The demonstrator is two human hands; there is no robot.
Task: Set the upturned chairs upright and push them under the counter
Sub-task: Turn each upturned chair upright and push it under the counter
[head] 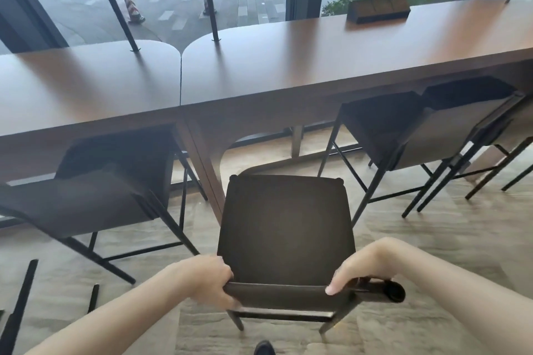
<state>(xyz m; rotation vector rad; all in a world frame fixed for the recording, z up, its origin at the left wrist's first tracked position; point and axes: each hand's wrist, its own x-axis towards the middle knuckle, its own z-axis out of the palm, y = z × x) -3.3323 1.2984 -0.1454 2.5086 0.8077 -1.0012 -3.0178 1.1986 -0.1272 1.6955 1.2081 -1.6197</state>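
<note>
As chair [285, 225] stands upright, fingers [336, 282] curled on backrest [282, 294]

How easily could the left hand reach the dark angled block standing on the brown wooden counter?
Probably not: the left hand grips the dark chair, and the block stands far right across the counter.

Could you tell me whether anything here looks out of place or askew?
Only the held chair: it stands out from the counter, gripped by both hands, while neighbouring chairs sit tucked under. Nothing looks spilled or damaged.
</note>
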